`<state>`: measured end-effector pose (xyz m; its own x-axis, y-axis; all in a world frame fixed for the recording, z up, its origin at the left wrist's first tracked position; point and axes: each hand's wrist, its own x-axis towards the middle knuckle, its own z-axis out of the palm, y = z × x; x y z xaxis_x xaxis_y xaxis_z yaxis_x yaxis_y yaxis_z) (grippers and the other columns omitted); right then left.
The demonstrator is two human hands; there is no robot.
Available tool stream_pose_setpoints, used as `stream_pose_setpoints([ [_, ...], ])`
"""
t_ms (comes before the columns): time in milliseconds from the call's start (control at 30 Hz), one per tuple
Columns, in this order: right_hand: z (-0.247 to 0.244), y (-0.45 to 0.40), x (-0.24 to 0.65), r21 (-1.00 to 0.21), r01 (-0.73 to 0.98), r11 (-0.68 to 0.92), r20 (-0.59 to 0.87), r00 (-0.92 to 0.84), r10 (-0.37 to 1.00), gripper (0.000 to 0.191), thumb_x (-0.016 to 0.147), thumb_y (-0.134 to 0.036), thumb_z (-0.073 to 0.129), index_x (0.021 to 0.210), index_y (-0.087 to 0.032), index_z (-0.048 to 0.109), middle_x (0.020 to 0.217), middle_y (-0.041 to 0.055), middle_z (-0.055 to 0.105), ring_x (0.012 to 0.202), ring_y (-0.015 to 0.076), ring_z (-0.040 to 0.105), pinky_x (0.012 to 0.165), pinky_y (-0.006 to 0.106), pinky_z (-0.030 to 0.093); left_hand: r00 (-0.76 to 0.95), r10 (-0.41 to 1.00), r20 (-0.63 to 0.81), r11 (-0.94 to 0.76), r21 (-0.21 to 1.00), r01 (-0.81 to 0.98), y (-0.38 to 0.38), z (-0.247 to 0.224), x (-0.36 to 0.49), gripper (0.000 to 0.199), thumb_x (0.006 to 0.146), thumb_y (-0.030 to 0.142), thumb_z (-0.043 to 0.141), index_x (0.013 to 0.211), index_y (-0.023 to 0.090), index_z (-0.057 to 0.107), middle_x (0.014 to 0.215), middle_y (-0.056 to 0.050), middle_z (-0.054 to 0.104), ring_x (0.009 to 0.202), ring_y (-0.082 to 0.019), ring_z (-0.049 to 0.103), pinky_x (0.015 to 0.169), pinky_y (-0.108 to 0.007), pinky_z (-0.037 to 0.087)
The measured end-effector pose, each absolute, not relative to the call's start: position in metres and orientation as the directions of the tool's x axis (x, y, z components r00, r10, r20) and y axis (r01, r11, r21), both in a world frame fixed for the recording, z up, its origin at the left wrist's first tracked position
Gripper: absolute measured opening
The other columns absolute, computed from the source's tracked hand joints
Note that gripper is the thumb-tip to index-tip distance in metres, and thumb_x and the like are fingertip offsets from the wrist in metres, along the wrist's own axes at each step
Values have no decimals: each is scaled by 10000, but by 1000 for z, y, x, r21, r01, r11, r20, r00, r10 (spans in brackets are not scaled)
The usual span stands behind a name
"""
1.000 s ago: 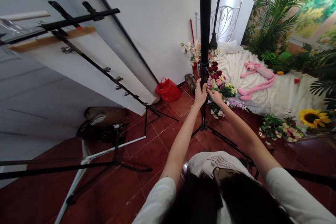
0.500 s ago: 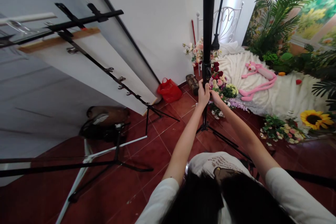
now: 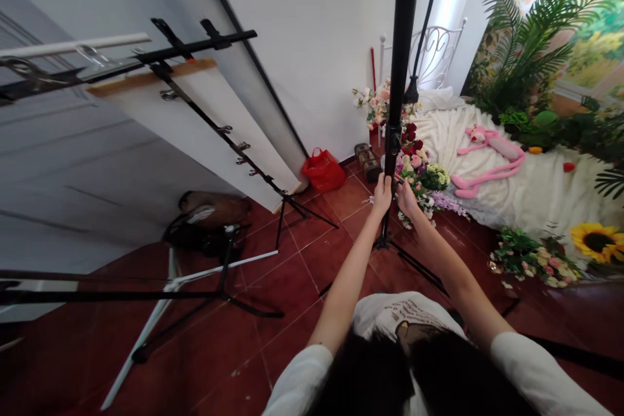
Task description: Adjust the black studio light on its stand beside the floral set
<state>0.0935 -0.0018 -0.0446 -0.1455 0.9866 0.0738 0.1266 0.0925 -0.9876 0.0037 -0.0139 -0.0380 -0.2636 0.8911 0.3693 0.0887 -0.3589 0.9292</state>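
Observation:
A tall black light stand (image 3: 396, 97) rises upright in front of me on spread tripod legs. My left hand (image 3: 383, 195) is closed around its pole, low down, below a black collar. On the pole's right side, my right hand (image 3: 405, 197) is closed, its fingertips pinching what looks like a small dark knob on the stand; the fingers partly hide it. A black cable with a plug (image 3: 412, 90) hangs beside the upper pole.
Artificial flowers (image 3: 414, 162) stand right behind the pole. A white fur cover (image 3: 439, 127) bears a pink plush toy (image 3: 502, 146). A red bag (image 3: 324, 170) sits by the wall. At left are a clipped white board (image 3: 195, 123) and another stand's black legs (image 3: 221, 273).
Both hands have slid lower along the pole. My right hand has come slightly away from the left, to the pole's right side. The view has shifted a little left.

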Motion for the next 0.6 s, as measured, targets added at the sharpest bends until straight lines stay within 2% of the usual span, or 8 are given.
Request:
stream_pose_setpoints([
  [67, -47, -4, 91, -999, -20, 35, 37, -121, 992, 638, 909, -738, 285, 1039, -251, 677, 1102, 85, 740, 1072, 250, 656, 860, 381, 514, -286, 903, 322, -313, 947, 78, -19, -50, 4, 577, 909, 729, 366, 1063, 214, 576, 995, -79, 676, 962, -179, 670, 892, -328, 538],
  [167, -53, -4, 87, -987, -159, -35, -16, -117, 993, 689, 889, -779, 277, 1046, -237, 672, 1130, 103, 729, 1078, 235, 655, 887, 358, 517, -291, 911, 292, -286, 956, 63, -20, -58, 5, 585, 898, 735, 384, 1089, 211, 561, 1029, -91, 679, 983, -183, 672, 917, -335, 537],
  [267, -57, -2, 85, -973, -213, -90, -72, -92, 993, 698, 898, -782, 269, 1059, -233, 668, 1170, 107, 715, 1085, 211, 652, 884, 315, 517, -278, 915, 292, -286, 956, 63, -18, -58, 5, 600, 888, 748, 386, 1077, 206, 561, 1021, -97, 683, 985, -185, 672, 931, -335, 536],
  [400, -62, 1, 87, -957, -258, -132, -125, -41, 991, 671, 912, -768, 290, 1062, -225, 655, 1165, 98, 711, 1054, 192, 663, 805, 272, 524, -272, 917, 292, -279, 956, 85, -17, -57, 5, 605, 894, 749, 370, 1071, 204, 564, 1054, -104, 685, 1008, -184, 669, 932, -321, 529],
  [500, -65, 3, 87, -968, -216, -126, -121, -39, 992, 735, 861, -835, 276, 1029, -215, 634, 1097, 101, 716, 1021, 197, 672, 761, 264, 525, -278, 912, 302, -294, 953, 71, -16, -58, 6, 610, 892, 754, 366, 1068, 202, 556, 1034, -98, 686, 967, -177, 668, 911, -319, 532],
  [600, -66, 6, 83, -970, -207, -130, -126, -35, 991, 789, 779, -911, 272, 933, -213, 606, 943, 92, 716, 936, 206, 684, 727, 277, 535, -286, 906, 311, -305, 950, 69, -15, -57, 6, 600, 888, 749, 386, 1057, 201, 563, 1015, -96, 689, 954, -180, 667, 909, -326, 531],
])
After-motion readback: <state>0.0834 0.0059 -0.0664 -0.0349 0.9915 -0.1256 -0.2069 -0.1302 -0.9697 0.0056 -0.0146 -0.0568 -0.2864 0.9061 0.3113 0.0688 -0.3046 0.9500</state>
